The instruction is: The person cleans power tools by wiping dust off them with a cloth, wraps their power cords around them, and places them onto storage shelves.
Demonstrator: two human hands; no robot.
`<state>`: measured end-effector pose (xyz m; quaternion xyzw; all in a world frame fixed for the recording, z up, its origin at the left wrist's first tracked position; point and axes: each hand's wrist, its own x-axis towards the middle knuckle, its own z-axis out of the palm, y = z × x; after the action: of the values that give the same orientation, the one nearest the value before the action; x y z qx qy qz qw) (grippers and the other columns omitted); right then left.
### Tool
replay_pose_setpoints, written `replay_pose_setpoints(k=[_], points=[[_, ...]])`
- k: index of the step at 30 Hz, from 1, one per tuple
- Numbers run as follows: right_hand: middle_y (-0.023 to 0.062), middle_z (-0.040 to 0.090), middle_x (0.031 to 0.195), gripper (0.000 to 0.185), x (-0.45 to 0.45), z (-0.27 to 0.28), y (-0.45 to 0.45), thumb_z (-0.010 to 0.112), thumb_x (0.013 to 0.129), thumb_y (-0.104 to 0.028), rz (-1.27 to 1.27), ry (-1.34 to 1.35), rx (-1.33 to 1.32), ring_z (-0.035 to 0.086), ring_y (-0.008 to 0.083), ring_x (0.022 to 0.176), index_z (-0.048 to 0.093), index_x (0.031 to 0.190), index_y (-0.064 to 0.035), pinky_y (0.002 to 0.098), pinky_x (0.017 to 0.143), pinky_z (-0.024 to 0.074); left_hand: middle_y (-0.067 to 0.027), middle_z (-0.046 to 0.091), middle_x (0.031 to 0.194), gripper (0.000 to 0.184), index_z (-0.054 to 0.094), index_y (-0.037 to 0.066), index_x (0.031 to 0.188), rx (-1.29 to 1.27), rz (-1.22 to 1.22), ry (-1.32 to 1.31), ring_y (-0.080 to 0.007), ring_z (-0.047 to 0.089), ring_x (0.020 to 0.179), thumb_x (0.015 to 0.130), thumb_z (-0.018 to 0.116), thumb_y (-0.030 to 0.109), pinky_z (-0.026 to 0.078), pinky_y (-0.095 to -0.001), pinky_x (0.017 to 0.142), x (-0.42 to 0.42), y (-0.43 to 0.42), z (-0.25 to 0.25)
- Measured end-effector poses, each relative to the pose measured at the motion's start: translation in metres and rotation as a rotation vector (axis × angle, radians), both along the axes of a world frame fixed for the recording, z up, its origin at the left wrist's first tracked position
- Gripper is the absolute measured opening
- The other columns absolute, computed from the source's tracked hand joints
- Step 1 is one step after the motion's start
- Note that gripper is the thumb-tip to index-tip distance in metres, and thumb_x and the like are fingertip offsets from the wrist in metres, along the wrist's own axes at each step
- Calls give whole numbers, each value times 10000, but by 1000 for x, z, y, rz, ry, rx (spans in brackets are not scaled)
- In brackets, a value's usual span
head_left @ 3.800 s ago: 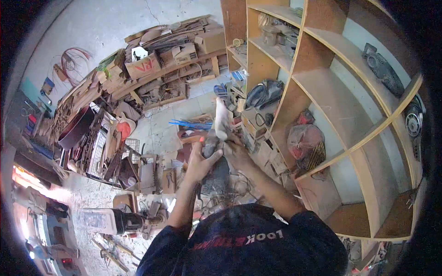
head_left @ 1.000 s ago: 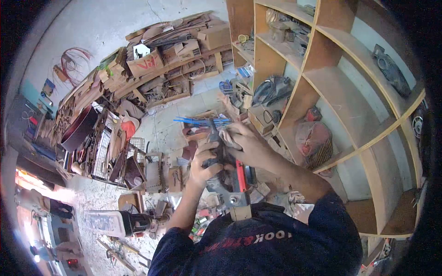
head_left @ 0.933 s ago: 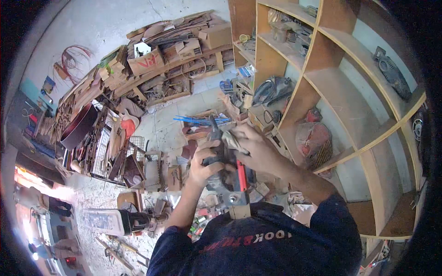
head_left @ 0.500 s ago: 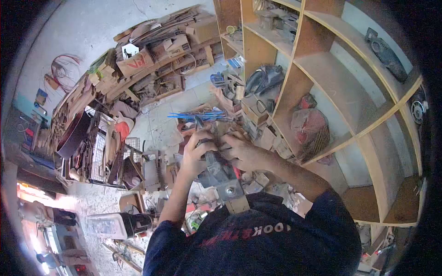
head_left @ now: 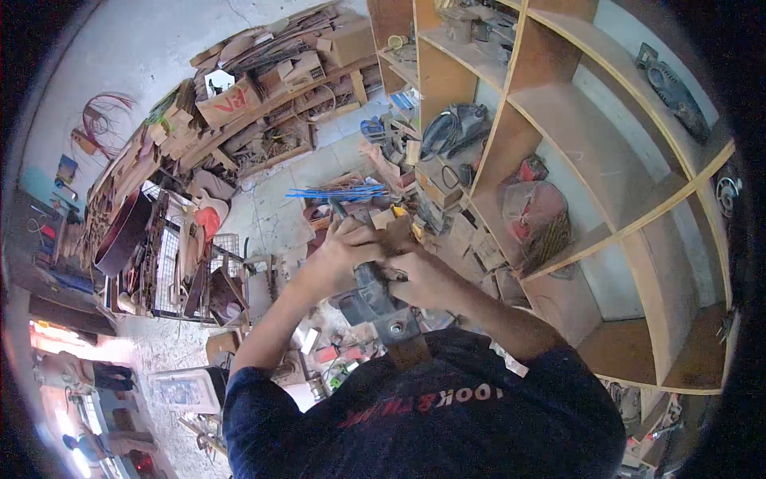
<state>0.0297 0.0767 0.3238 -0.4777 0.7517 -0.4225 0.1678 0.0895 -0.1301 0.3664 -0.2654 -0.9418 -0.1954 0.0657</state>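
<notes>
A long dark tool [head_left: 373, 297], whose exact kind I cannot make out, points away from my chest. A bolt shows on its near end, with a brown wood-like piece beneath it. My left hand [head_left: 345, 249] is closed around its far part, and a dark tip sticks out beyond the fingers. My right hand [head_left: 419, 278] is against the tool's right side with fingers curled, close to my left fingers. What those right fingers grip is hidden. A brown piece [head_left: 396, 237] shows just beyond both hands.
Wooden shelving [head_left: 558, 120] stands at right, holding a bagged red item [head_left: 535, 211]. Blue rods [head_left: 339, 193] lie beyond my hands. Cardboard boxes [head_left: 227, 102] and wood scraps line the back wall. A wire rack [head_left: 171, 267] stands left. Another person [head_left: 84, 371] is at far left.
My right hand has come closer to my left and its fingers have curled in more. My left forearm has swung outward to the left. The view has shifted slightly.
</notes>
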Motion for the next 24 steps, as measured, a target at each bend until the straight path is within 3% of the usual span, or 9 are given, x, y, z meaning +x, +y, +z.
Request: replay_pose_setpoints(k=[10, 12, 13, 16, 17, 18, 20, 22, 24], points=[[228, 605, 957, 231, 25, -2, 19, 626, 782, -186, -44, -155, 140, 623, 377, 885, 643, 914, 3, 439, 763, 501, -66, 590, 1036, 423, 596, 89, 912, 48, -49, -150, -331, 474, 1129, 525, 666, -67, 373, -457, 978, -3, -12, -4], [195, 589, 998, 227, 38, -3, 28, 644, 786, -202, -156, 87, 19, 624, 364, 886, 654, 919, -19, 433, 760, 503, -73, 594, 1026, 430, 593, 83, 903, 77, -33, -139, -331, 483, 1111, 512, 655, -82, 379, -450, 965, -1, -12, -6], [192, 605, 974, 270, 36, -4, 31, 649, 786, -193, -120, 12, 21, 595, 357, 980, 653, 980, -6, 433, 825, 476, -81, 597, 1016, 437, 590, 77, 895, 103, -13, -129, -331, 492, 1094, 498, 645, -97, 384, -443, 952, 2, -12, -7], [176, 612, 949, 253, 24, -42, 47, 647, 789, -185, -259, -45, -62, 593, 356, 961, 657, 988, -29, 402, 814, 483, -81, 603, 974, 404, 587, 78, 867, 148, -19, -88, -328, 513, 1045, 506, 634, -97, 390, -437, 925, 0, -14, -7], [129, 639, 944, 267, 5, -66, 55, 626, 813, -198, -219, 33, 225, 613, 301, 931, 646, 1023, -35, 360, 816, 481, -81, 603, 974, 404, 587, 78, 867, 144, -18, -84, -328, 513, 1045, 506, 634, -97, 390, -437, 925, 0, -16, -7], [129, 639, 944, 267, -8, -99, 60, 626, 813, -198, -226, 32, 220, 613, 301, 931, 646, 1023, -35, 360, 816, 481, -79, 603, 952, 366, 583, 81, 854, 147, -24, -75, -329, 523, 1014, 528, 648, -71, 389, -431, 916, 2, -20, -7], [44, 660, 929, 297, -30, -132, 61, 606, 886, -294, -379, -993, -310, 643, 245, 866, 631, 1069, -62, 393, 768, 511, -77, 603, 929, 331, 578, 84, 841, 151, -33, -50, -330, 534, 983, 549, 661, -45, 389, -426, 907, 0, -16, -1], [25, 629, 1003, 406, -26, -128, 42, 550, 929, -373, -370, -1145, -261, 608, 199, 923, 571, 1184, -58, 392, 832, 491, -78, 598, 914, 289, 571, 85, 824, 195, -76, 5, -333, 548, 969, 571, 687, 6, 398, -419, 899, 3, -4, 9], [61, 591, 1087, 459, -11, -118, 14, 548, 925, -394, -118, -1505, -507, 569, 193, 980, 514, 1254, -75, 387, 884, 462, -79, 605, 910, 300, 568, 71, 821, 196, -94, 16, -343, 550, 998, 557, 697, 10, 413, -427, 894, 0, 4, 13]])
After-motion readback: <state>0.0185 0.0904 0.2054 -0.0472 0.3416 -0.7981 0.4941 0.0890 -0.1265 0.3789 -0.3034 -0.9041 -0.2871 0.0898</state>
